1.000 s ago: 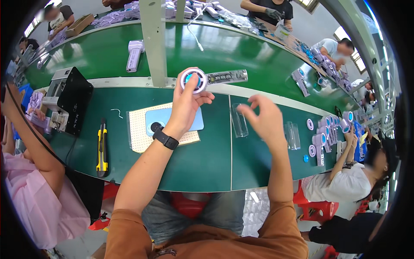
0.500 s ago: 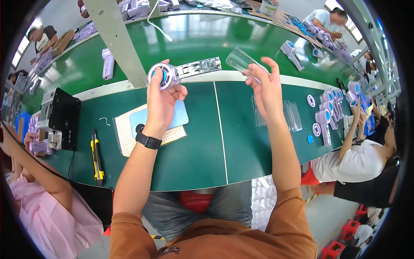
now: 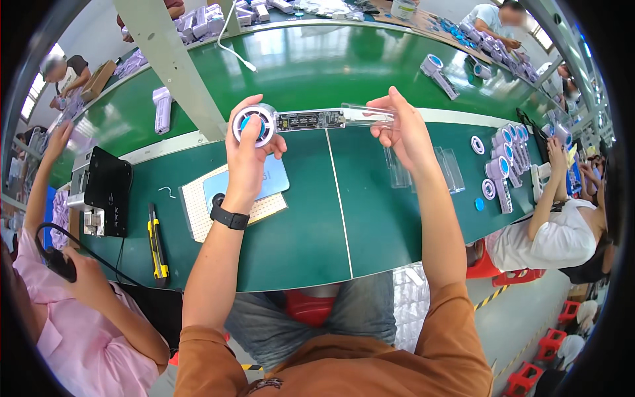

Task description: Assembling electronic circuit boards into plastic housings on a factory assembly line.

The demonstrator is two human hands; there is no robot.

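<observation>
My left hand [image 3: 248, 155] grips a handheld fan [image 3: 309, 120] by its round lilac head, thumb over the blue hub. Its handle is bare, with a circuit board showing, and points right. Between the fingers of my right hand [image 3: 403, 129] is a clear plastic sleeve [image 3: 360, 115], level with the handle. The sleeve's left end meets or overlaps the board's tip. Under my left forearm lie a light-blue phone [image 3: 272, 180] and a perforated cream sheet [image 3: 196, 208].
A yellow-black utility knife [image 3: 157, 248] and a black machine [image 3: 111, 192] are at left. More clear sleeves [image 3: 451, 171] lie beside my right forearm. Several lilac fans [image 3: 504, 159] stand in rows at right. A person in pink [image 3: 99, 298] sits close on my left; a metal post [image 3: 172, 69] rises ahead.
The clear sleeve has come level and moved to the board's end. The fan handle has swung down to nearly horizontal. At left, the neighbour's arm has reached forward.
</observation>
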